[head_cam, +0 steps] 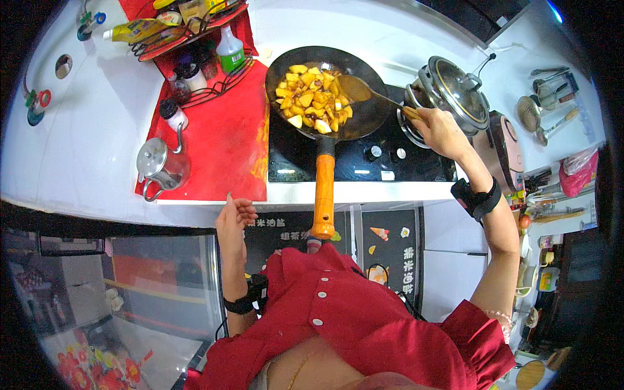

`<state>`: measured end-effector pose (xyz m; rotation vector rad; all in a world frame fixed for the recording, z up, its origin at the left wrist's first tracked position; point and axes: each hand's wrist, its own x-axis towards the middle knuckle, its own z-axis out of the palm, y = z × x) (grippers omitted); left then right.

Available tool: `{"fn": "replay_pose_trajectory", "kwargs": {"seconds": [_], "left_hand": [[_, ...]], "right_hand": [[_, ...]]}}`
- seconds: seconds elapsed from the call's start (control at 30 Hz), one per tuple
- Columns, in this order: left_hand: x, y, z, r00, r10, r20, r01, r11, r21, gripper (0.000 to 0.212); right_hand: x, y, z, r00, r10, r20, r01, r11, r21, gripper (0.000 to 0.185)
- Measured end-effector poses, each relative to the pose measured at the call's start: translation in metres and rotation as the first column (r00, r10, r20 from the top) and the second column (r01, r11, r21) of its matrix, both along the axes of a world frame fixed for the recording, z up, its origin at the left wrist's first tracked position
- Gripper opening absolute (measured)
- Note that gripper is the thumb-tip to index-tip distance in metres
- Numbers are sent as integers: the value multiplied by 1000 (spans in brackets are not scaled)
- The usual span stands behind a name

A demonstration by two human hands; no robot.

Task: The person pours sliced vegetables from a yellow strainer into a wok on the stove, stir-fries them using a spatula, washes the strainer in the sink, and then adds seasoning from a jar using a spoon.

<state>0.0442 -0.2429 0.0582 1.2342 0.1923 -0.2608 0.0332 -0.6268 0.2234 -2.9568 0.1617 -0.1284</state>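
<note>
A black wok (pixel 370 119) with a wooden handle (pixel 325 195) sits on the glass-topped stove (pixel 312 168). Glossy yellow-brown chunks of food, possibly potato (pixel 306 100), fill its left and middle part. My right hand (pixel 441 131) grips the wooden handle of a spatula (pixel 356 88), whose metal blade rests at the right edge of the food. My left hand (pixel 236 214) hangs near the counter's front edge, left of the wok handle, with its fingers loosely curled and nothing seen in it. It does not touch the wok.
Right of the wok stands a steel pot with a glass lid (pixel 456 87), beside a rice cooker (pixel 507 146). A steel oil pot (pixel 165 163), a white-capped jar (pixel 173 114) and a wire rack (pixel 219 90) of bottles stand at left. Ladles (pixel 529 113) hang at far right.
</note>
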Motion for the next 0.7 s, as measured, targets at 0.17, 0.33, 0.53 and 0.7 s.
{"fn": "replay_pose_trajectory", "kwargs": {"seconds": [0.17,0.33,0.53,0.7], "left_hand": [[5,-5,-9,1000,5,-11,-5,1000,13,44],[4,-8,-2,996,69,-63,-62,993,102,45],[-5,-3,7,993,113,-47,-107,988,108,45],[-12,7,4,996,84,7,-84,992,98,44]], "right_hand": [[21,-54,-8,915,-291,-279,350,916,196,52],[50,-112,-42,708,-157,-688,680,415,605,35],[91,-92,-110,737,124,-664,657,97,748,34],[89,-63,-97,859,-72,-507,463,531,709,38]]}}
